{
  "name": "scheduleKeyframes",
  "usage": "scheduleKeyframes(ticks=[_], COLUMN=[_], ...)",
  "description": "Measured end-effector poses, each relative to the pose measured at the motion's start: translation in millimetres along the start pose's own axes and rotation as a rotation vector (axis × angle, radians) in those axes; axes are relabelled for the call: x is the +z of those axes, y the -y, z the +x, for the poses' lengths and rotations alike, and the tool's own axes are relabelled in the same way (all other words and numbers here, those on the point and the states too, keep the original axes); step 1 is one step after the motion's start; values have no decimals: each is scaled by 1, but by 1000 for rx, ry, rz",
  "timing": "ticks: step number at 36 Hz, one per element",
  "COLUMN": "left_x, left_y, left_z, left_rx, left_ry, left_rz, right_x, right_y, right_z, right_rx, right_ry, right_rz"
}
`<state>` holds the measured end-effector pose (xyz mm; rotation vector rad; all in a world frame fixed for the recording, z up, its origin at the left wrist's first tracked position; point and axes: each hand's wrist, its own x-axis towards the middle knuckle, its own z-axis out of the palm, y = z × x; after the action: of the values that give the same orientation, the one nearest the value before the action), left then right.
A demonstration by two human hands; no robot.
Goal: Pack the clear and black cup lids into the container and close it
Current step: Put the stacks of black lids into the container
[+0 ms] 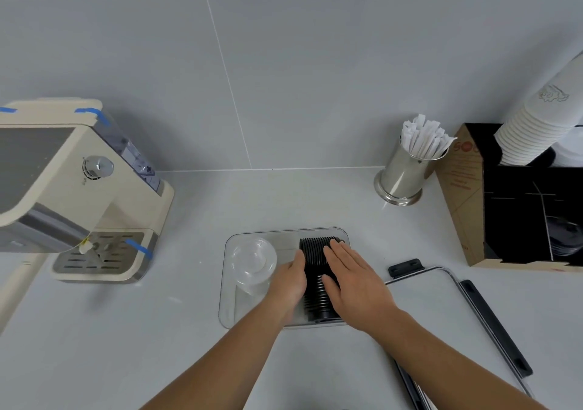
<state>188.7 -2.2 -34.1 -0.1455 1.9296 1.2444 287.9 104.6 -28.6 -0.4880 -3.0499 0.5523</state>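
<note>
A clear rectangular container [230,242] sits on the counter in front of me. A stack of clear cup lids [250,263] lies on its side in the left half. In the right half lies a row of black cup lids [315,252]. My left hand [288,280] presses against the left side of the black stack and my right hand [353,280] lies flat on its right side, so both hands hold the stack between them. The container's clear lid with black clips [467,308] lies on the counter to the right, off the container.
A cream espresso machine [79,189] stands at the left. A steel cup of wrapped straws [410,170] stands at the back right. A cardboard box with a black interior [520,207] and a stack of white paper cups [536,119] fill the right edge.
</note>
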Motion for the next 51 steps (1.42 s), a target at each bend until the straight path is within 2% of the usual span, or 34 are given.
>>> scheduleKeyframes(ticks=[6, 10, 13, 16, 20, 23, 26, 31, 38, 46, 51], left_x=[-20, -50, -77, -103, -130, -138, -137, -132, -125, -130, -129], left_y=[-6, 3, 11, 14, 20, 27, 30, 27, 28, 37, 38], left_z=[-41, -62, -69, -70, -60, -52, -50, -42, -21, -13, -6], left_rx=[84, 224, 292, 330, 231, 168, 187, 187, 106, 77, 62], left_ry=[-31, -50, -169, -342, -471, -441, -411, -376, -287, -311, -331], left_rz=[91, 213, 273, 291, 259, 273, 248, 207, 34, -40, -41], right_x=[-14, -27, -31, -34, -33, -18, -5, 3, 13, 24, 35], right_y=[0, 2, 16, 35, 65, 80, 88, 98, 100, 97, 104], right_z=[6, 12, 15, 18, 21, 21, 21, 35, 47, 38, 37], right_rx=[0, 50, 99, 154, 322, 334, 404, 418, 463, 427, 467], right_ry=[48, -7, 3, 36, 169, 262, 315, 296, 292, 245, 217], right_rz=[61, 146, 196, 384, 734, 864, 894, 831, 980, 1019, 977])
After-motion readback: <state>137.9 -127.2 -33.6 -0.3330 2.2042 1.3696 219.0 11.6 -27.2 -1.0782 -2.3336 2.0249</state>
